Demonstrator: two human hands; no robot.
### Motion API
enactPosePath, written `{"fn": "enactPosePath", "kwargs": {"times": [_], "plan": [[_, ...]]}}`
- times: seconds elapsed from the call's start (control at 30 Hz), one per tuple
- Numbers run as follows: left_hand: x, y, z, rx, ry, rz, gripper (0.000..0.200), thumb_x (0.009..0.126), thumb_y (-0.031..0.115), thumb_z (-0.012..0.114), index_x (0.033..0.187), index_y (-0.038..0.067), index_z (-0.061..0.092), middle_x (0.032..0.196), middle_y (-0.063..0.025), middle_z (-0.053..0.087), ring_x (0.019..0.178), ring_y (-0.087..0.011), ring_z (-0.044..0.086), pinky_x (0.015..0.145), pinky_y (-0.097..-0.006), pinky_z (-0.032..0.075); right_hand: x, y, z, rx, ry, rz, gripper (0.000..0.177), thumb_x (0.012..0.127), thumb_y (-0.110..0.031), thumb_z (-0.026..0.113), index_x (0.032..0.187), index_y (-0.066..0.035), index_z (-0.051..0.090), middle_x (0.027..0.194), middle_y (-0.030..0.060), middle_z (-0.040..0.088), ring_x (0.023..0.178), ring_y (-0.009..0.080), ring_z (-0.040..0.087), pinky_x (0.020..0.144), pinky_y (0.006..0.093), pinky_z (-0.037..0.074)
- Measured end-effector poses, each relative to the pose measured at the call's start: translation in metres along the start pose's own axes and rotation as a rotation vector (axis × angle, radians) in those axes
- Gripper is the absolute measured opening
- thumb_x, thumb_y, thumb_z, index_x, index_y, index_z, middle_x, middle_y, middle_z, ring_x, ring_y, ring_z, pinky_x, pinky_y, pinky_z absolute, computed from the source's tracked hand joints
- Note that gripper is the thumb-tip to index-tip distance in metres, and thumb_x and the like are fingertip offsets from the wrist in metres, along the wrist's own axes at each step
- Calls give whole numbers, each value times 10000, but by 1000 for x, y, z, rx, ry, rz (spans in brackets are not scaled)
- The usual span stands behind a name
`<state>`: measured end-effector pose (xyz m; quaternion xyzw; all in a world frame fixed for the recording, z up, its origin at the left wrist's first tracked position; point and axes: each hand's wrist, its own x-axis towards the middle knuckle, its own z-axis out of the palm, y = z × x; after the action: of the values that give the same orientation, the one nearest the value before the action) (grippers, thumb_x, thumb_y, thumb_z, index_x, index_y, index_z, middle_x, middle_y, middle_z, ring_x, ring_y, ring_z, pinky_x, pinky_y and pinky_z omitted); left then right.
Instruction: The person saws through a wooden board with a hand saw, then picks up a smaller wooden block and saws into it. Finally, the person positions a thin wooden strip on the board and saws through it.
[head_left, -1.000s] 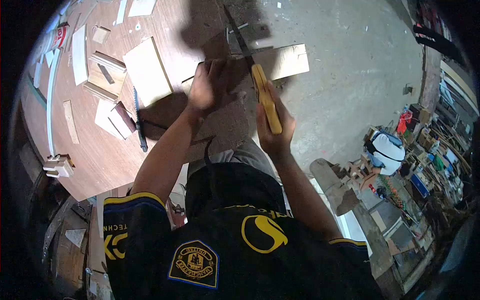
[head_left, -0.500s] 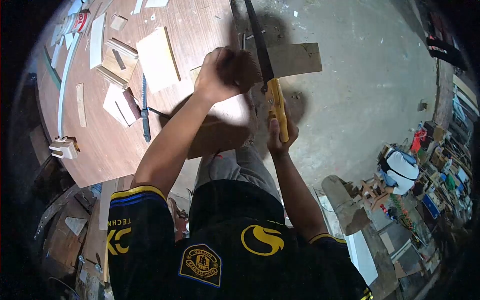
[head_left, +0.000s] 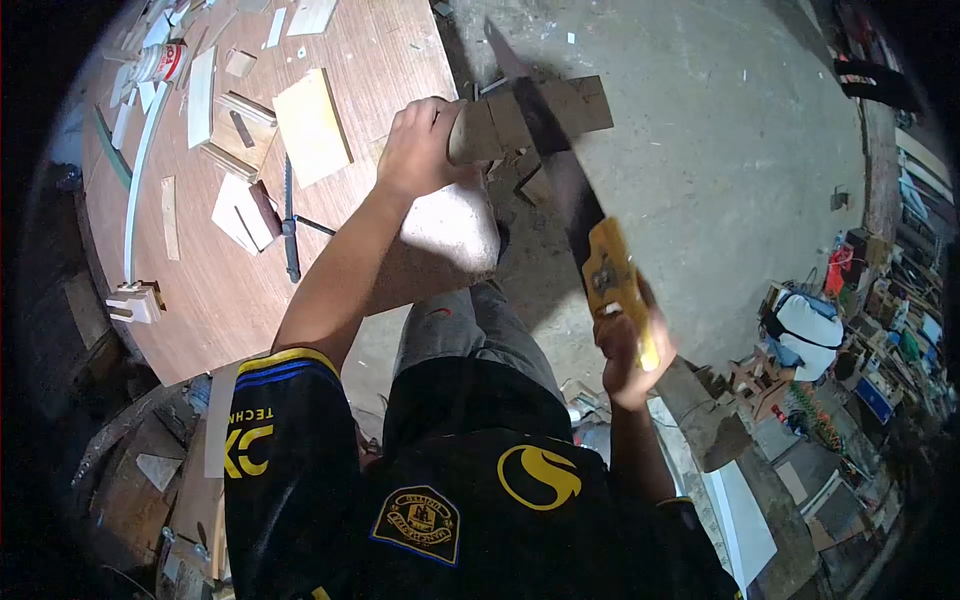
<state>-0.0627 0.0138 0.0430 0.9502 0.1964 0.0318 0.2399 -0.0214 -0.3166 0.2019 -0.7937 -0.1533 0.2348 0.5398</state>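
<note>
My right hand [head_left: 636,355] is wrapped around the yellow handle of a handsaw [head_left: 570,185]. The dark blade slants up and to the left, crossing over a wooden board [head_left: 482,132] that juts past the table's edge above the floor. At the board's near end my left hand [head_left: 415,150] grips it, with the fingers over the top and side. A pale wood panel [head_left: 312,128] lies on the table just left of that hand.
The brown table [head_left: 370,60] carries a blue-bladed tool [head_left: 290,225], a grooved wood piece [head_left: 235,135], a white container [head_left: 160,62] and several offcuts. To the right, a person in white [head_left: 808,325] crouches beside piled tools and scrap.
My right hand has drawn the handsaw down and to the right, toward my body, and the blade now slants more. My left hand stays on the board.
</note>
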Motion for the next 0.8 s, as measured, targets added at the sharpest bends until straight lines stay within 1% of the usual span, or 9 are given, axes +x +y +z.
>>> {"fn": "enactPosePath", "kwargs": {"times": [0.03,0.1,0.27,0.37,0.43,0.47,0.53,0.6,0.8], "plan": [[0,0,-1,0,-16,-13,906,651,358,907,1416,88,506,1260,-112,520,1230,-304,475,1084,-410,383,-3,3,-2,-169,5,-60,550,984,-307,609,1371,79,545,970,135,712,737,119,629,687,266,528],[-1,-2,3,37,-10,-10,907,635,316,914,1412,87,506,1262,-113,520,1233,-303,473,1082,-406,386,-15,-6,-5,-127,-13,124,519,980,-273,609,1372,62,554,968,135,719,748,111,635,708,265,532],[-1,-12,12,0,-13,-17,907,598,226,927,1387,64,510,1264,-122,519,1237,-304,468,1077,-401,394,-32,-7,-9,-148,-15,100,459,961,-154,586,1368,59,563,973,128,724,757,107,640,730,260,530],[1,-9,8,-109,-37,-118,855,662,346,893,1372,54,518,1260,-137,517,1228,-309,466,1064,-409,396,-32,-26,-9,-110,-38,132,454,934,-48,570,1372,69,555,1046,144,724,804,117,649,774,265,527],[6,-8,9,170,-124,9,840,723,507,822,1362,51,524,1259,-150,515,1222,-317,463,1050,-427,398,-28,-36,-5,-159,-4,-46,454,931,-37,580,1368,80,553,1111,163,712,867,126,651,823,269,520],[5,-10,11,167,-122,10,840,723,507,822,1362,51,524,1259,-150,515,1222,-317,463,1050,-427,398,-30,-43,-5,-123,-11,19,454,933,-29,592,1363,107,539,1184,200,686,991,178,666,901,296,512],[-1,-16,19,272,-26,95,887,736,640,753,1363,55,527,1251,-151,517,1207,-325,472,1042,-445,396,-29,-52,-3,-160,-30,19,456,938,-31,594,1364,119,528,1216,221,670,1049,211,661,937,317,505],[-3,-17,24,218,16,118,894,729,636,761,1372,62,520,1247,-147,516,1197,-327,481,1037,-452,400,-32,-64,-3,-159,-72,148,461,952,-30,586,1366,152,496,1289,268,624,1198,285,620,1032,363,467],[-4,-12,13,83,87,102,897,704,612,785,1384,102,500,1244,-125,512,1175,-337,511,993,-485,435,-13,-108,9,-227,-77,148,467,982,-64,592,1398,118,485,1305,236,622,1216,244,595,1059,353,435]]}}
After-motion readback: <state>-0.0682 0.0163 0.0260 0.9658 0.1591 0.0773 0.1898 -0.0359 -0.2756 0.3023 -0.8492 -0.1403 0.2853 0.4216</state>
